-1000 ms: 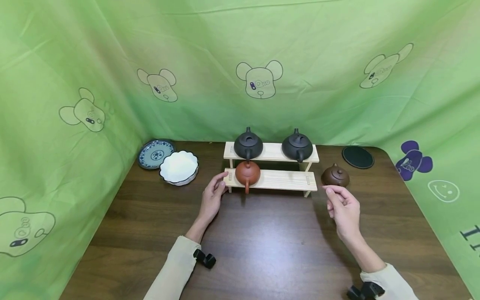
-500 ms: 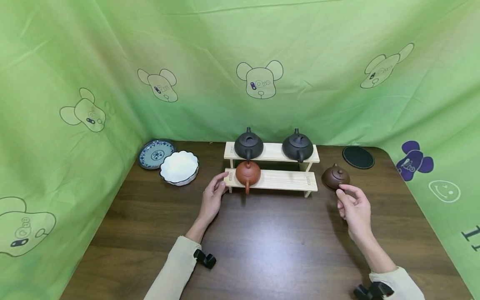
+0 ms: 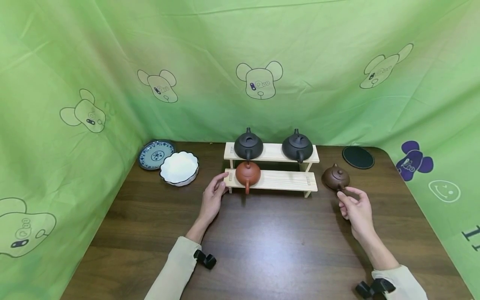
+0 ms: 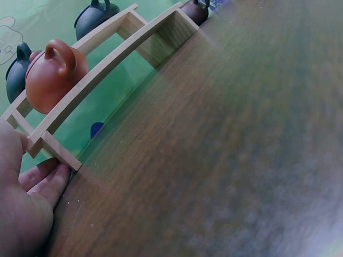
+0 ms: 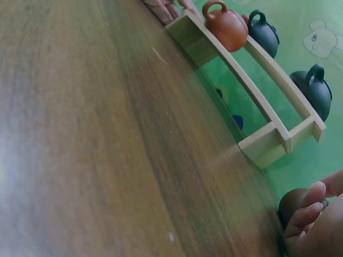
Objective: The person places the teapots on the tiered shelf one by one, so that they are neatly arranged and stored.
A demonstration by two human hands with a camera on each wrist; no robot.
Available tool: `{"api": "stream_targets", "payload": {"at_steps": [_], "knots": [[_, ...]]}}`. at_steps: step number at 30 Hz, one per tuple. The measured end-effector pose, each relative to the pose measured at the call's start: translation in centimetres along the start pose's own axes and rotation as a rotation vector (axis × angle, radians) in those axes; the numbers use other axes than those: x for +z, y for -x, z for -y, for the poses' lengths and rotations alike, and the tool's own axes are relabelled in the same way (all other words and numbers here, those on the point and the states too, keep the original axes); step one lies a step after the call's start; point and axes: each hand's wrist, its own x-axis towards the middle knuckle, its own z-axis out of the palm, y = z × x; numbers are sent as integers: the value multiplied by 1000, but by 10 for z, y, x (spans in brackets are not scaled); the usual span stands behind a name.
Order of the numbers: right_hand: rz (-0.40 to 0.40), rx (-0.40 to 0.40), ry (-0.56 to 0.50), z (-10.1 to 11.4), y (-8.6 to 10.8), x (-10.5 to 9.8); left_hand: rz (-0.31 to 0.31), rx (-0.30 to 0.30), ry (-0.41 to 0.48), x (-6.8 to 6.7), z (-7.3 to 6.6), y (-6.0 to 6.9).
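Note:
A light two-tier wooden rack stands on the table. My left hand holds the left end of its lower tier, fingers beside the leg in the left wrist view. A reddish clay teapot sits on that tier near this hand, handle toward me. On the upper tier are two black teapots, a left black teapot and a right black teapot. Right of the rack, a dark brown teapot stands on the table. My right hand pinches its handle between thumb and forefinger, which mostly hide the handle.
On the left are a blue patterned plate and a white scalloped bowl. A dark round coaster lies behind the brown teapot. Green printed cloth walls in the back and sides of the wooden table.
My right hand has moved right and slightly down, from in front of the brown teapot to its handle, and now pinches it. The left hand stays at the rack.

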Motion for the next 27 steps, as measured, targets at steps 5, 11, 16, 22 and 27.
{"api": "stream_targets", "payload": {"at_steps": [5,11,16,22,27], "knots": [[57,38,15,0,-4,-2,-19,-54,-19,0,4,-2],[152,65,42,3,-9,-1,-9,19,-15,6,-22,7],[206,90,32,5,-13,-4,-24,-1,-27,9,-30,8],[256,101,21,6,-17,-9,-22,-58,-29,10,-34,7],[263,112,1,6,-19,-10,-16,-61,-21,9,-34,7]]}}
